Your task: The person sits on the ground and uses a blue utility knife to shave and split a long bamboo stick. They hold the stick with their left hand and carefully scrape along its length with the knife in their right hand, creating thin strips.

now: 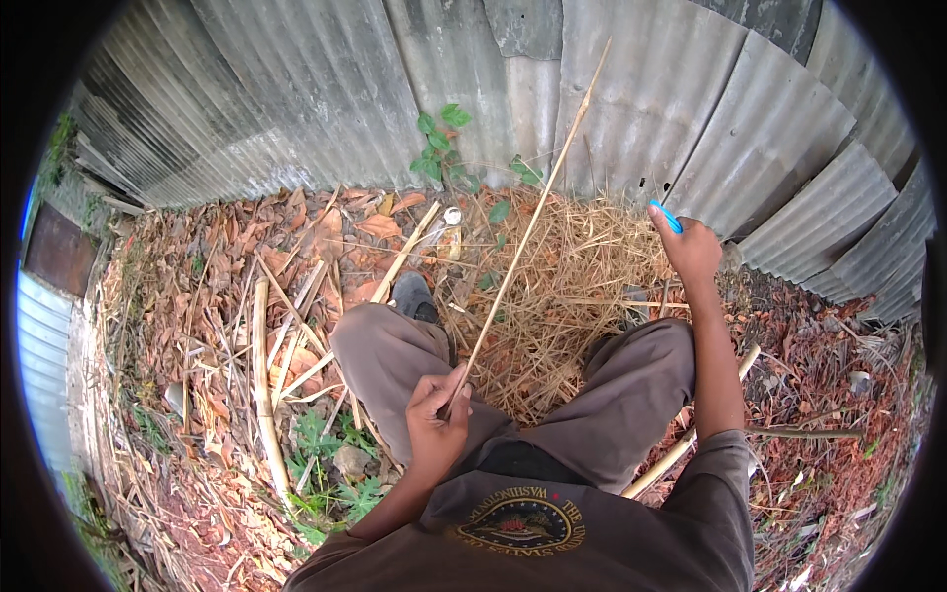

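Note:
Between the fingers of my left hand (436, 412), closed low in front of my lap, is the lower end of a long, thin bamboo stick (533, 219). It slants up and to the right, narrowing to a point in front of the metal fence. My right hand (696, 251) is raised beyond my right knee, closed around a bright blue object (665, 216). Only a smooth, slim blue end sticks out at the thumb; the fist hides the rest, so I cannot tell its kind. The stick and the blue object are apart.
A corrugated metal fence (296, 89) stands ahead. Dry straw (567, 296) lies between my bent legs. Bamboo poles (264, 385) and brown leaves (187, 286) cover the ground on the left. Another pole (676, 464) lies beside my right thigh. Green plants (434, 148) grow by the fence.

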`<act>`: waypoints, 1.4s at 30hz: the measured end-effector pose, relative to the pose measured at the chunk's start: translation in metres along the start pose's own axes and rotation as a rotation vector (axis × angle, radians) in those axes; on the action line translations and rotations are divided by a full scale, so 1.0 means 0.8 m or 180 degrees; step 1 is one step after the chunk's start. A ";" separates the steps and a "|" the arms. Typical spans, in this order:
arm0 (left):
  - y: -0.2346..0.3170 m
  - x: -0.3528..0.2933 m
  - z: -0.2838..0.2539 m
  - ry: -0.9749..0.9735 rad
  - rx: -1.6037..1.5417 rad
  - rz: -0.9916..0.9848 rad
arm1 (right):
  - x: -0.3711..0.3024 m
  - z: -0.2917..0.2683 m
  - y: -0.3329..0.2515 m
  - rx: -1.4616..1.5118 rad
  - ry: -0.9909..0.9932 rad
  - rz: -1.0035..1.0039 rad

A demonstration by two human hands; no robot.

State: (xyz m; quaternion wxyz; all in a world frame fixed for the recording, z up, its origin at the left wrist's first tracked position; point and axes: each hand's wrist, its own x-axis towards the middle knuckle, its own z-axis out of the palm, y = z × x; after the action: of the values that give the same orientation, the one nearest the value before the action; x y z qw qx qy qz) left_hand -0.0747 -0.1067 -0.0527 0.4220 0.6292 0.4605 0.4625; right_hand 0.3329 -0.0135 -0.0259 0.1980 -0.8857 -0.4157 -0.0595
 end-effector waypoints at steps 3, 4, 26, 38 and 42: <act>0.014 0.033 0.030 0.0014 -0.0896 -0.0636 | -0.017 -0.019 -0.037 0.0379 0.0028 -0.0471; 0.025 0.042 0.039 -0.0003 -0.1204 -0.0948 | -0.026 -0.024 -0.048 0.0524 -0.0005 -0.0762; 0.018 0.044 0.069 -0.0251 -0.1317 -0.0634 | -0.060 -0.013 -0.103 0.0771 0.0280 -0.2241; 0.025 0.050 0.062 -0.0253 -0.1694 -0.1053 | -0.052 -0.005 -0.108 0.0686 0.0465 -0.2493; 0.029 0.045 0.063 -0.0277 -0.1610 -0.1223 | -0.052 -0.003 -0.104 0.0528 0.0388 -0.2025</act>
State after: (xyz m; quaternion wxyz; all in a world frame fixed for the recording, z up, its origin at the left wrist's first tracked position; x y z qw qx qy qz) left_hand -0.0158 -0.0819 -0.0344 0.6640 0.4251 0.4228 0.4469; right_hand 0.2430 0.0040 -0.0098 0.2654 -0.6872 -0.6622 -0.1372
